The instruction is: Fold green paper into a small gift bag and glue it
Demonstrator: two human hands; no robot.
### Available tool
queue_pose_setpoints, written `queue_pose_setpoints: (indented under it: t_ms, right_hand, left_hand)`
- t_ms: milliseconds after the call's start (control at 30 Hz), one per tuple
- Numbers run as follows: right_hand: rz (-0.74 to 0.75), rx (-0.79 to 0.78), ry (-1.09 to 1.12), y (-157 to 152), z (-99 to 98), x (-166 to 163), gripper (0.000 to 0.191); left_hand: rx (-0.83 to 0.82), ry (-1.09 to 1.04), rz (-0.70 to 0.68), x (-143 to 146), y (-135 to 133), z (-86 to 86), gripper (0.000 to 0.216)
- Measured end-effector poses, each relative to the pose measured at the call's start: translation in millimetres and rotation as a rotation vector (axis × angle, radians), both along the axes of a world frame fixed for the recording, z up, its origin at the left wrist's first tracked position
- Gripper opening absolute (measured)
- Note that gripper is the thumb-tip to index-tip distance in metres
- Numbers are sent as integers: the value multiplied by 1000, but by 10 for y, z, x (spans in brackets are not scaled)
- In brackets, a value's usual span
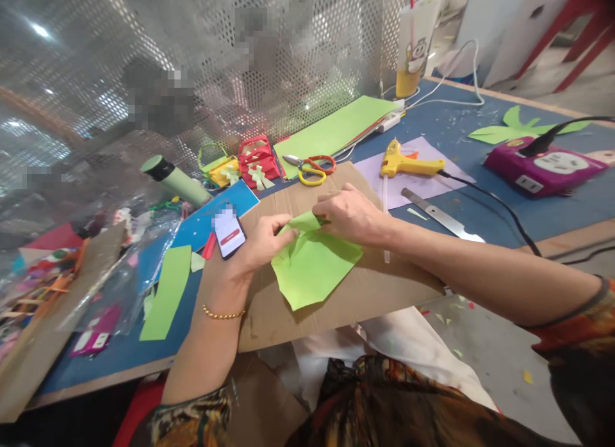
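Note:
A light green sheet of paper (317, 274), creased and partly folded near its far edge, lies over the brown cardboard (283, 319). My left hand (269, 239) pinches its far left edge between thumb and fingers. At the far right edge, my right hand (348, 211) grips the same sheet with its fingers bent; the fingertips are partly hidden. Beside my left hand lies a phone (229, 232) with its screen lit. Scissors (312, 168) with yellow and orange handles rest just beyond the hands.
A yellow glue gun (408, 162) sits on purple paper (427, 189) to the right, near a metal blade (442, 218) and a purple power strip (542, 165). A drink cup (416, 47) stands at the back. Left are a green bottle (175, 181) and a green strip (166, 293).

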State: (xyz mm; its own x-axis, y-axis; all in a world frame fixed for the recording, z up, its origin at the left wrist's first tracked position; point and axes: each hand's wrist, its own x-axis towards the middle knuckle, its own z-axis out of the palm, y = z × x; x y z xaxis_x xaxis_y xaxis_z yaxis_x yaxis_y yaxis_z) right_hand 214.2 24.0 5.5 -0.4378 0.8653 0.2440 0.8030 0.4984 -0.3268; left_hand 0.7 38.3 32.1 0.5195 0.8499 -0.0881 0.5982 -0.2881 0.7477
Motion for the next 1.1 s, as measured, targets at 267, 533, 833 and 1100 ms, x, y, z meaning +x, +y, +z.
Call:
queue_pose_setpoints:
  t_ms: [267, 533, 833, 1100]
  right_hand:
    - [23, 62, -53, -7, 24, -33, 12]
    - [39, 140, -53, -3, 1, -78, 13]
    - [21, 248, -81, 8, -90, -134, 19]
    - [-32, 225, -49, -12, -122, -150, 14]
  left_hand:
    - [-86, -25, 89, 57, -90, 23, 31]
    - [-63, -72, 142, 23, -58, -18, 36]
    - [-21, -25, 64, 7, -64, -26, 35]
    - [73, 21, 93, 19, -91, -69, 21]
